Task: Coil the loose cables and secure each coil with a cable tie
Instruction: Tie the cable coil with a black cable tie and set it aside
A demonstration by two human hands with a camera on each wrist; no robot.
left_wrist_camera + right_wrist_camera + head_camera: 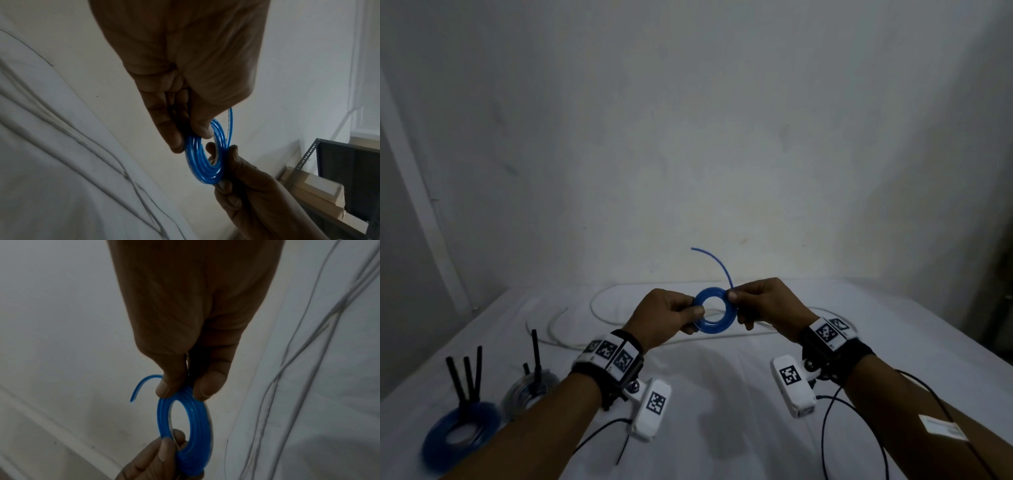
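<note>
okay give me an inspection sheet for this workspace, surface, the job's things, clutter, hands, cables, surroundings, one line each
Surface: table under a white cloth, wrinkled.
Job's things: small blue coil held up between both hands, its free end curling upward; no tie seen on it. Finished blue coil and clear coil lie at the near left, each with black cable ties sticking up.
Clutter: nothing seen.
Grippers: left hand pinches the coil's left side; right hand pinches its right side, by the free end.
Cables: loose white cable sprawls over the cloth behind the hands; black wrist-camera leads trail near the forearms.
Surroundings: plain white wall; metal shelving in the left wrist view.
</note>
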